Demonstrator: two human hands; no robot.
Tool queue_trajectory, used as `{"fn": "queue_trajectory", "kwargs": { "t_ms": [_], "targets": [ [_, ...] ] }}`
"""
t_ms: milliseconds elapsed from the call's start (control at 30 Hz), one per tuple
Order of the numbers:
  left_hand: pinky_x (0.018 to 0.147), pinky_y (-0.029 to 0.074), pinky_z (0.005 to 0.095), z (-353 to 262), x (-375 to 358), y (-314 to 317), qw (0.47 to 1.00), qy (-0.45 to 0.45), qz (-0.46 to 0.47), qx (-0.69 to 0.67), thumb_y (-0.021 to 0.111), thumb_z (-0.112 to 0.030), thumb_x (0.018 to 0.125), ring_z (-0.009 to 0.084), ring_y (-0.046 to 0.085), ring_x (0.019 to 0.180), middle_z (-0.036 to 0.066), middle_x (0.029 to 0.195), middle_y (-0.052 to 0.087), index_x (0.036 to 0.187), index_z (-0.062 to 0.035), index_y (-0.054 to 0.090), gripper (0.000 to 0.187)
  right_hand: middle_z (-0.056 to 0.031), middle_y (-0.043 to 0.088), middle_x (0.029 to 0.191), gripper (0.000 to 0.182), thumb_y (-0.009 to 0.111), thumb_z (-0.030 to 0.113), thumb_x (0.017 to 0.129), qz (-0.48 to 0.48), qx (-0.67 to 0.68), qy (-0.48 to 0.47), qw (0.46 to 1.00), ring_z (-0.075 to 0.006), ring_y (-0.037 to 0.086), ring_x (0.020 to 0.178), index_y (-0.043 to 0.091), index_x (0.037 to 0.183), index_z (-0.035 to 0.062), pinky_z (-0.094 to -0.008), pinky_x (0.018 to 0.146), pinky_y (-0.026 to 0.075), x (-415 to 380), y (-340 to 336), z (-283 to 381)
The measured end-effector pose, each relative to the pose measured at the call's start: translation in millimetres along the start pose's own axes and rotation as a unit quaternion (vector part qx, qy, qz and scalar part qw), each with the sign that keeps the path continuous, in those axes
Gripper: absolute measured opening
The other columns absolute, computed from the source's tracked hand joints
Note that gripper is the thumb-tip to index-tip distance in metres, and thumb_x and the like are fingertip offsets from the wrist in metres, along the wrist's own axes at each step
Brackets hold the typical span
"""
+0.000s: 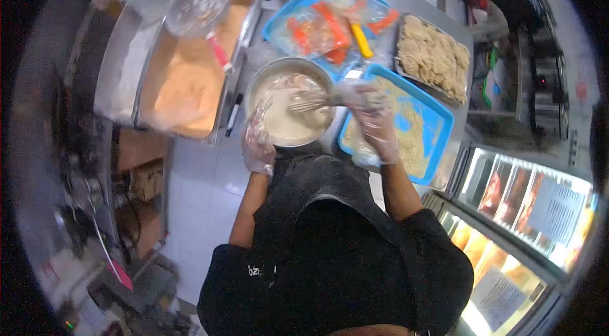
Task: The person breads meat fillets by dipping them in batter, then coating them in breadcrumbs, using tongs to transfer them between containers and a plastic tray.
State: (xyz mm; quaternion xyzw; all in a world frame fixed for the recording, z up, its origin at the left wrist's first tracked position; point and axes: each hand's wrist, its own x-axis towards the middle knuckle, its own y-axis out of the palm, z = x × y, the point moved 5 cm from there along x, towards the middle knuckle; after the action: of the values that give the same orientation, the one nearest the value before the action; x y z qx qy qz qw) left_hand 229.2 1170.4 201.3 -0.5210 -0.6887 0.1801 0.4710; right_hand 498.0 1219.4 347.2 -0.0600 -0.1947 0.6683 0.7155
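Note:
A round metal mixing bowl (254, 85) holds pale, creamy batter (288, 121), with some pinkish pieces near its far side. My right hand (375, 114), in a clear plastic glove, is closed around the handle of a wire whisk (309, 102). The whisk's wires dip into the batter. At the bowl's left rim, my gloved left hand (258, 142) grips the edge, its batter-smeared fingers reaching over the inside. Just left of that hand lies a black marker (235, 111).
To the left stands a deep metal pan (144, 92) of orange powder with a strainer (198, 6) on it. Right of the bowl are a blue tray (444, 130) of crumbs and a tray of coated pieces (431, 57). Behind sits another blue tray (277, 26) with bags and a yellow-handled tool (361, 41).

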Motion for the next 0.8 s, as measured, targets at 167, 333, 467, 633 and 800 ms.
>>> {"fn": "queue_trajectory", "kwargs": {
  "t_ms": [167, 333, 467, 633, 800],
  "targets": [
    [0.088, 0.041, 0.0376, -12.5, 58.4, -35.2, 0.977, -0.13, 0.092, -0.143, 0.044, -0.021, 0.082, 0.0327, 0.055, 0.096, 0.019, 0.102, 0.058, 0.109, -0.0012, 0.055, 0.035, -0.0064, 0.06, 0.094, 0.016, 0.059, 0.005, 0.082, -0.067, 0.057, 0.069, 0.994, -0.0154, 0.057, 0.085, 0.057, 0.098, 0.0011, -0.0254, 0.077, 0.045, -10.4, 4.7, -38.3],
    [0.077, 0.043, 0.0403, 13.9, 55.6, -21.6, 0.98, -0.141, 0.083, -0.112, 0.045, -0.032, 0.085, 0.0336, 0.056, 0.086, 0.018, 0.092, 0.06, 0.102, -0.0033, 0.06, 0.036, -0.0089, 0.06, 0.095, 0.019, 0.059, 0.007, 0.082, -0.105, 0.21, 0.079, 0.969, -0.0161, 0.059, 0.087, 0.051, 0.099, 0.0026, -0.0275, 0.076, 0.049, -8.7, 37.7, -88.9],
    [0.074, 0.045, 0.0413, 15.0, 69.8, -19.4, 0.948, -0.247, 0.159, -0.12, 0.052, -0.026, 0.078, 0.0379, 0.056, 0.084, 0.022, 0.091, 0.059, 0.095, -0.0036, 0.06, 0.029, -0.0104, 0.06, 0.095, 0.014, 0.058, 0.011, 0.084, -0.109, 0.304, 0.155, 0.934, -0.0174, 0.06, 0.087, 0.052, 0.095, 0.0045, -0.0305, 0.075, 0.051, -9.5, 43.7, -108.8],
    [0.072, 0.045, 0.0435, 2.7, 91.2, -19.0, 0.94, -0.201, 0.275, -0.036, 0.051, -0.027, 0.078, 0.0377, 0.057, 0.084, 0.023, 0.089, 0.059, 0.09, -0.0044, 0.061, 0.027, -0.0089, 0.06, 0.097, 0.014, 0.057, 0.013, 0.084, -0.089, 0.333, 0.184, 0.92, -0.0165, 0.059, 0.087, 0.053, 0.096, 0.0053, -0.0282, 0.072, 0.051, -20.8, 46.3, -118.6],
    [0.073, 0.045, 0.0457, -5.2, 109.2, 10.6, 0.913, -0.202, 0.347, 0.079, 0.05, -0.027, 0.078, 0.0377, 0.058, 0.086, 0.026, 0.092, 0.058, 0.089, -0.0009, 0.062, 0.03, -0.0067, 0.06, 0.097, 0.023, 0.055, 0.023, 0.087, -0.094, 0.355, 0.191, 0.91, -0.0164, 0.059, 0.088, 0.056, 0.101, 0.0046, -0.0279, 0.073, 0.05, -33.7, 42.0, -119.4]
  ]
}}
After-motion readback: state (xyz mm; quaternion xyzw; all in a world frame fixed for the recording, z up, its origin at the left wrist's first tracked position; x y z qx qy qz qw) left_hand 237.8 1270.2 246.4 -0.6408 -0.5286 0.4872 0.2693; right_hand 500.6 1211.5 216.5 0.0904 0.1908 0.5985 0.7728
